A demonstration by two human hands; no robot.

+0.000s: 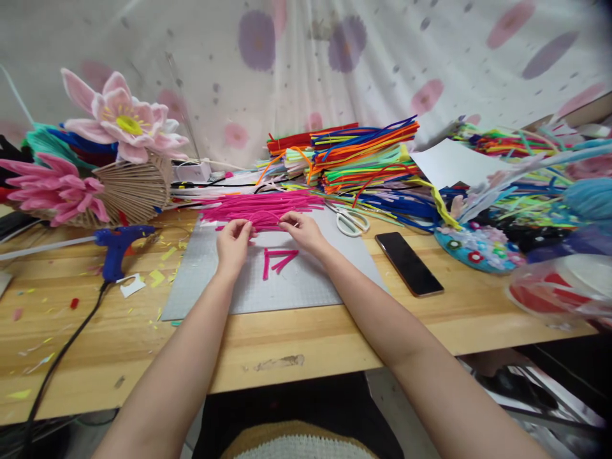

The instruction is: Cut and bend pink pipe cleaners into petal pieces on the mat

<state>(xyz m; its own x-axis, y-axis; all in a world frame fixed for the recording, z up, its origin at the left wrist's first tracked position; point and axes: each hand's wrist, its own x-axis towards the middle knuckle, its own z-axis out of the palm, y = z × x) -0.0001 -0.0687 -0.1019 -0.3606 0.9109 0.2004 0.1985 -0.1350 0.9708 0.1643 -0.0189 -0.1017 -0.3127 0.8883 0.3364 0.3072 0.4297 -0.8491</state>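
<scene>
Both hands are over the grey cutting mat (205, 280), at the near edge of a pile of magenta pipe cleaners (268, 204). My left hand (234, 242) has thumb and fingers pinched together at the pile's left part; what lies between them is too small to make out. To the right, my right hand (302, 231) is pinched too, with a thin magenta strand at its fingertips. Between and below the hands, several short magenta pieces (283, 261) lie on the mat. White-handled scissors (351, 222) rest by the mat's upper right edge.
A blue glue gun (115, 248) with its cord lies left of the mat, near yellow scraps. A black phone (408, 263) lies to the right. Behind are bundles of coloured pipe cleaners (363, 156), pink flowers (127, 121) and a flowered blue piece (478, 247).
</scene>
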